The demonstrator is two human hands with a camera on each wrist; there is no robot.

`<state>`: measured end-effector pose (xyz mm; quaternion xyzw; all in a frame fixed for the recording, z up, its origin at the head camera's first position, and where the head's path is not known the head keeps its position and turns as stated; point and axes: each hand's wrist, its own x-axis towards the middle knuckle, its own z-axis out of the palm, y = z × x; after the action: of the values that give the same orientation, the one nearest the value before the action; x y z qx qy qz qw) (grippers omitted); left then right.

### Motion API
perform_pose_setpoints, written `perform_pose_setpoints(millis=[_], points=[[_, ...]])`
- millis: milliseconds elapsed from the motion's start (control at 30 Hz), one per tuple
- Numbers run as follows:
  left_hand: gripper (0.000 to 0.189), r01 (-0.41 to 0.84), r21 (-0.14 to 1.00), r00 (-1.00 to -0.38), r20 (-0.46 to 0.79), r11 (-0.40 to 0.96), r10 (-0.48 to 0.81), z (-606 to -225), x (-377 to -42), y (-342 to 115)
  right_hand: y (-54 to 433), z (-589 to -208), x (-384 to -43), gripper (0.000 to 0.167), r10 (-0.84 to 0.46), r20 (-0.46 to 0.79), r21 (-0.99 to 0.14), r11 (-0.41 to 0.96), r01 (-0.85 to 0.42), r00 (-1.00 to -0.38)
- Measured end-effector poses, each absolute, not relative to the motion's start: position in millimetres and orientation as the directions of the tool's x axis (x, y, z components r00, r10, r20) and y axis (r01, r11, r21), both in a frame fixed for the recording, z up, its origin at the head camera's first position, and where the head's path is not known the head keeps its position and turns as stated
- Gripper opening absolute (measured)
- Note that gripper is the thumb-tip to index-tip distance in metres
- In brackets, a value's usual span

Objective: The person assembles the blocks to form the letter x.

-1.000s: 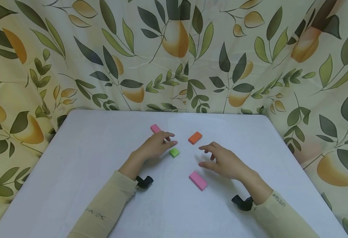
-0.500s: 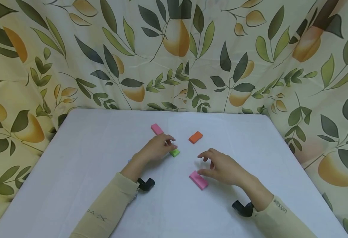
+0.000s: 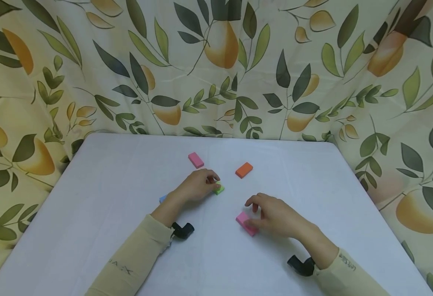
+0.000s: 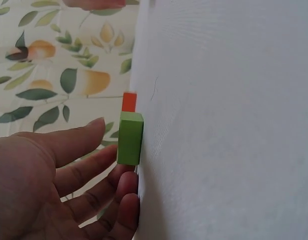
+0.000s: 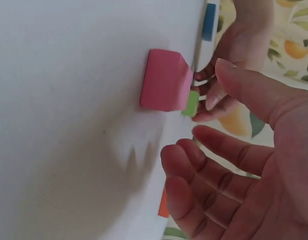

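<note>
My left hand is around a small green block near the middle of the white table. In the left wrist view, a gap shows between the thumb and the green block, and the fingertips lie beside its far side. My right hand hovers over a pink block, its thumb overlapping it in the head view. From the right wrist, this pink block lies apart from the loosely bent fingers, with nothing between them and the thumb.
An orange block and another pink block lie farther back on the white table. A blue block is partly hidden behind the left forearm. A leaf-and-fruit patterned curtain surrounds the table's back and sides.
My right hand has moved down the view toward the near pink block. My left hand has lowered slightly to the green block, uncovering more of the far pink block and the blue one.
</note>
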<state>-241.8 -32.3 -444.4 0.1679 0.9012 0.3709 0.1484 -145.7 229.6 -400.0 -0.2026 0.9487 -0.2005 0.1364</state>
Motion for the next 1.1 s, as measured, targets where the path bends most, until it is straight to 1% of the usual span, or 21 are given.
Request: perform_pose_setpoints(millis=[433,767,1100], points=[[0.022,0.203,0.738,-0.899,-0.119,0.643,0.421,-451,-243,-34,225,-405,-140,0.048,-0.437,-0.206,-0.439,0.841,-0.317,-0.876],[0.020,0.196,0.747,-0.906,-0.110,0.636,0.408,-456,-243,-32,224,-409,-137,0.043,-0.454,-0.201,-0.440,0.833,-0.334,-0.868],[0.020,0.184,0.754,-0.909,-0.113,0.631,0.401,-456,-241,-33,225,-414,-136,0.041,-0.468,-0.182,-0.456,0.819,-0.348,-0.865]])
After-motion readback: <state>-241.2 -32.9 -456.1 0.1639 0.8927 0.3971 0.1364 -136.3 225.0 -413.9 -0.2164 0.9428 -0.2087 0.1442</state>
